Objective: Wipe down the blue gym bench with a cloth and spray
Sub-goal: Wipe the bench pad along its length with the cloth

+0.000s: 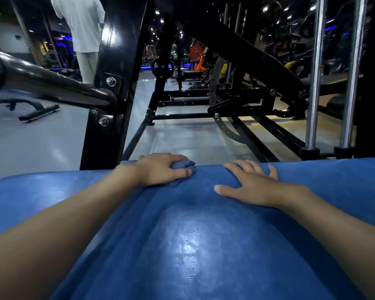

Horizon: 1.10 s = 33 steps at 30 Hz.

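The blue gym bench fills the lower half of the head view, its padded top shiny with a light patch in the middle. My left hand grips a bunched blue-grey cloth and holds it against the bench's far edge. My right hand lies flat on the pad to the right of it, fingers spread and straight, reaching the far edge. No spray bottle shows in the view.
A black steel upright with bolts and a round black bar stand just beyond the bench at left. A black machine frame and two chrome guide rods stand ahead. A person in light clothes stands at the back left on grey floor.
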Each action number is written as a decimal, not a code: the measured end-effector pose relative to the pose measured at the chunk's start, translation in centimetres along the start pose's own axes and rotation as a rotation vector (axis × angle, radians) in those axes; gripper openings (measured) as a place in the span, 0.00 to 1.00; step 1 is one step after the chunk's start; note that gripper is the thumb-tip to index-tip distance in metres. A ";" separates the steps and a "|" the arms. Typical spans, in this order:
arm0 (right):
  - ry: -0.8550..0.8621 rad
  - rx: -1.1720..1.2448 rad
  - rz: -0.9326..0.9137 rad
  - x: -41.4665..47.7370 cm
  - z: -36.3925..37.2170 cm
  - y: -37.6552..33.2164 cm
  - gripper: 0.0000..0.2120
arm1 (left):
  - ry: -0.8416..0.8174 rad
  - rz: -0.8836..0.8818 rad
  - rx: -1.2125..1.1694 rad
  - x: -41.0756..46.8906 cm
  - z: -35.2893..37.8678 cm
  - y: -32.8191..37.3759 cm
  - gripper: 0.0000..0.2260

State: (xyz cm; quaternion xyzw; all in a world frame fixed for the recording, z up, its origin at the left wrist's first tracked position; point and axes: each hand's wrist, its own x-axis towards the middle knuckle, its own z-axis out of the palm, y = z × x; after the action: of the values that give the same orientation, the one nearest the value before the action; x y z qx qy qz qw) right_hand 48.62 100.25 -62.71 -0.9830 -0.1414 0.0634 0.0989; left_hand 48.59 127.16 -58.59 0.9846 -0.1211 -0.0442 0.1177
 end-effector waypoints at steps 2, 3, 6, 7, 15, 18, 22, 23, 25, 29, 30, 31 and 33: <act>-0.018 -0.032 0.006 -0.4 -0.6 0.0 0.51 | -0.003 0.010 -0.022 -0.3 0.1 0.0 0.25; -0.018 -0.069 0.003 -0.7 -0.9 -0.3 0.51 | -0.002 0.017 -0.024 -0.6 0.0 -0.5 0.26; 0.082 -0.151 -0.041 -1.0 -2.0 -2.3 0.48 | 0.006 0.039 -0.036 -1.7 -0.4 -3.0 0.27; 0.135 -0.113 -0.051 -1.0 -2.1 -3.6 0.47 | 0.004 0.042 -0.044 -2.1 -0.6 -4.0 0.27; 0.017 -0.013 -0.127 1.2 3.1 -14.2 0.47 | 0.071 -0.058 -0.009 -5.8 -2.4 -12.9 0.24; 0.001 -0.020 -0.099 1.5 2.9 -14.2 0.48 | 0.085 -0.044 0.033 -4.7 -2.0 -10.5 0.25; -0.026 -0.037 -0.071 1.2 2.1 -14.7 0.48 | 0.044 0.023 -0.037 -4.4 -2.0 -10.3 0.23; -0.017 -0.042 -0.057 1.1 1.8 -15.0 0.48 | 0.034 0.031 -0.051 -4.7 -2.1 -11.0 0.23; 0.031 -0.053 -0.062 1.3 1.4 -16.4 0.44 | 0.034 0.041 -0.051 -5.4 -2.3 -12.8 0.22; 0.036 -0.045 -0.244 2.0 2.5 -21.6 0.45 | 0.069 -0.007 -0.085 -7.5 -3.3 -18.4 0.22; 0.001 -0.053 -0.269 2.2 3.1 -23.0 0.47 | 0.064 -0.039 -0.101 -8.3 -3.6 -20.2 0.22; -0.028 -0.065 -0.276 2.5 3.5 -24.2 0.50 | 0.059 -0.074 -0.116 -9.0 -4.0 -21.7 0.21; -0.057 -0.082 -0.258 3.0 4.0 -25.7 0.52 | 0.065 -0.130 -0.115 -10.0 -4.5 -23.1 0.22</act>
State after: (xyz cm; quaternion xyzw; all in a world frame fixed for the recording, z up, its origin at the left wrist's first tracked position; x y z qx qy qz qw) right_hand 44.03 125.99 -61.45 -0.9577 -0.2716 0.0721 0.0621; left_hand 44.67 152.39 -59.24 0.9830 -0.0502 -0.0269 0.1748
